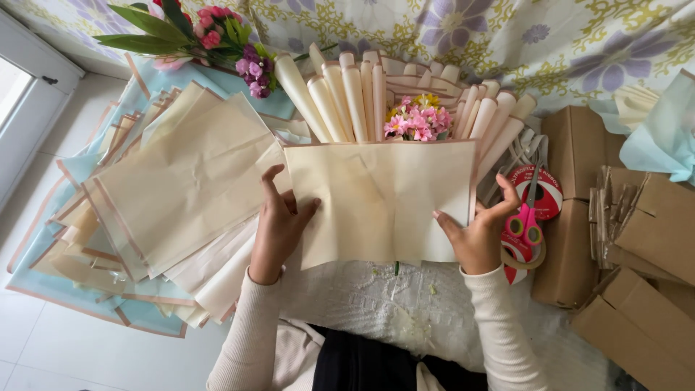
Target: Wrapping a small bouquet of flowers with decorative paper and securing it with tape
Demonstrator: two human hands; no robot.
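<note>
Cream wrapping sheet [380, 199]: a large rectangular paper with a thin tan border, held flat in front of the person, covering the lower part of the bouquet.
Paper stack [181, 188]: cream and tan-edged sheets fanned out on the left over pale blue sheets, on the white floor [65, 347].
Cardboard boxes [637, 239]: brown, folded and piled on the right.
Floral cloth [565, 43]: purple and yellow flowered fabric across the top.
Bouquet [416, 119]: small pink and yellow flowers ringed by cream rolled paper cones, just above the sheet's top edge.
Loose flowers [210, 32]: pink and purple blooms with green leaves, top left.
Left hand [279, 224]: grasping the sheet's left edge, fingers spread on it.
Right hand [481, 232]: pinching the sheet's right edge, thumb on its front.
Scissors [527, 217]: pink-handled, lying on red and white ribbon rolls just beside the right hand.
</note>
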